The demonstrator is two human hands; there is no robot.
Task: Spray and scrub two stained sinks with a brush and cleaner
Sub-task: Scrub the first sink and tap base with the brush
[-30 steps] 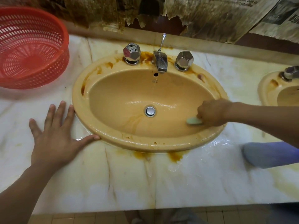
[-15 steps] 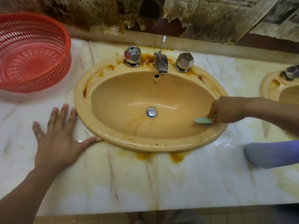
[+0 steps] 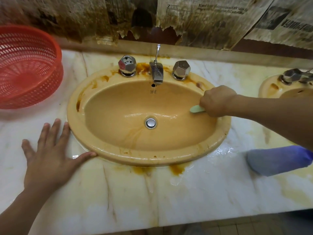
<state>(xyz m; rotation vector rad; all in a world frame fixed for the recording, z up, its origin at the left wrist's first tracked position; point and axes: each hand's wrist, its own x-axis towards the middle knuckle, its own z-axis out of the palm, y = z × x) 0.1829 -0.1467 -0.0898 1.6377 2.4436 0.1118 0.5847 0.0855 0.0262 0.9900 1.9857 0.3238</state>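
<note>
You are scrubbing the first sink [image 3: 225, 126]: right hand [image 3: 217, 101] clenched round the brush [image 3: 197, 109], left hand [image 3: 50, 153] splayed flat on the counter [image 3: 152, 192]; work next toward the stained rim.

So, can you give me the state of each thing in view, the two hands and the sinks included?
sink: wet, brown stains on rim and bowl.
second sink: stained, mostly out of view.
countertop: wet, stained before the sink.
drain stopper: in place.
basket: empty.
brush: held, pale green end showing.
right hand: grips the brush inside the bowl.
left hand: open, flat on the countertop, thumb at the sink rim.
</note>
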